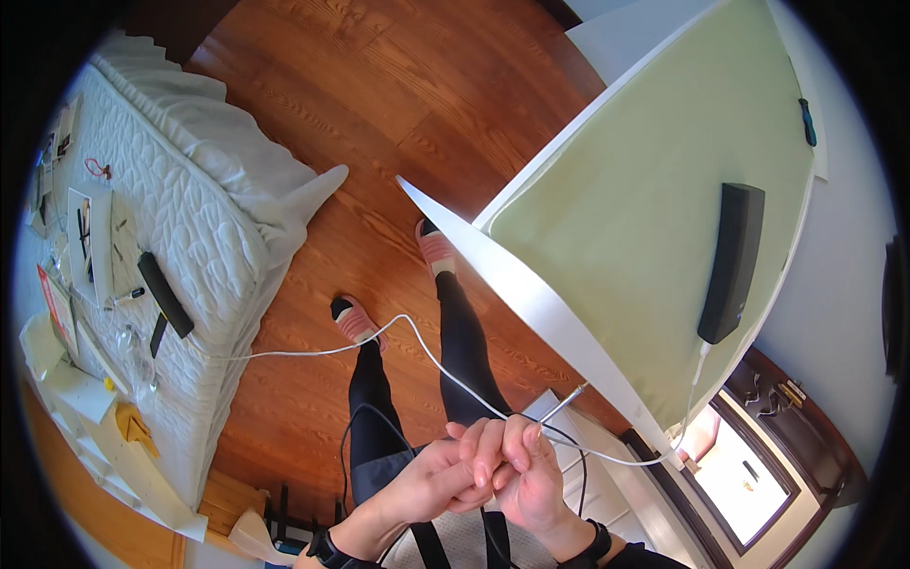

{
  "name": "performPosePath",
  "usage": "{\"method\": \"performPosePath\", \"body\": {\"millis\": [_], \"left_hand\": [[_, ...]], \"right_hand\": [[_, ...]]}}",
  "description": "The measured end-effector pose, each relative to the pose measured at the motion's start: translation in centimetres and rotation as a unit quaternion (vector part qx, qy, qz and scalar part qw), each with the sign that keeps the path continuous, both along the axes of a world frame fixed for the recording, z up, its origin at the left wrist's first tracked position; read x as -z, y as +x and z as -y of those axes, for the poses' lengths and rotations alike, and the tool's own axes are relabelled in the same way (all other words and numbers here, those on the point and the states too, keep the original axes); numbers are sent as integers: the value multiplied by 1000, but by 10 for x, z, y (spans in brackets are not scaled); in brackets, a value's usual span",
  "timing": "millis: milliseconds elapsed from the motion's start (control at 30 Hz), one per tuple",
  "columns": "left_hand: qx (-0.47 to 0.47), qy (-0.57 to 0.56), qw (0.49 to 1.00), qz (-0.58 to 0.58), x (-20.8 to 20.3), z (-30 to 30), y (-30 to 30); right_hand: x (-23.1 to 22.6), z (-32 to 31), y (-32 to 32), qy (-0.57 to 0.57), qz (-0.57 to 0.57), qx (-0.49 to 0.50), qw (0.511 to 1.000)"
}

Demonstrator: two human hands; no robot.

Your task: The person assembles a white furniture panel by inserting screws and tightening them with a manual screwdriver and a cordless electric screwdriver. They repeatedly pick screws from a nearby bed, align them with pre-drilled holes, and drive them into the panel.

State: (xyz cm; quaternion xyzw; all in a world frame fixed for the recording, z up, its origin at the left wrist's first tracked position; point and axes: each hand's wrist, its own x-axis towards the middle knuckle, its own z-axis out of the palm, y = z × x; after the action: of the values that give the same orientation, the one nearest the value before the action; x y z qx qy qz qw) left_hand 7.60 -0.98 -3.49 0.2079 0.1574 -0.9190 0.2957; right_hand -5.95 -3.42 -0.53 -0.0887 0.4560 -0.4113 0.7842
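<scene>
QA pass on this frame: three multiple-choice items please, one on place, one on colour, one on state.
1. Where does the black speaker lie?
A. on the green tabletop
B. on the floor
C. on the bed

2. What colour is the cable running to the hands?
A. red
B. white
C. blue

3. How are the left hand and right hand?
A. far apart
B. flat on the tabletop
C. together, fingers closed on the cable

Key: 1 A, it rests on the green surface; 2 B, it shows white against the wooden floor; 3 C, they meet at the plug end.

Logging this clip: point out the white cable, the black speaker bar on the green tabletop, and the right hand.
white cable (322, 352), head view, span running toward the bed.
black speaker bar (732, 261), head view, middle of body.
right hand (531, 469), head view, back of hand.
</scene>
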Motion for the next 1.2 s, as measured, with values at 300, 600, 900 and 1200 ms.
{"method": "performPosePath", "body": {"millis": [300, 600, 900, 1200], "left_hand": [[153, -455, 713, 512, -18, 14, -4], [136, -535, 595, 584, -20, 14, -6], [-17, 180, 945, -271, -1, 17, -10], [76, -384, 803, 450, -14, 19, -18]], "right_hand": [[-6, 12, -3, 13, -49, -61, 997], [-8, 10, -1, -9, -86, -48, 995], [-9, 4, -10, -27, -69, -51, 996], [-12, 13, -16, 20, -99, -103, 990]]}}
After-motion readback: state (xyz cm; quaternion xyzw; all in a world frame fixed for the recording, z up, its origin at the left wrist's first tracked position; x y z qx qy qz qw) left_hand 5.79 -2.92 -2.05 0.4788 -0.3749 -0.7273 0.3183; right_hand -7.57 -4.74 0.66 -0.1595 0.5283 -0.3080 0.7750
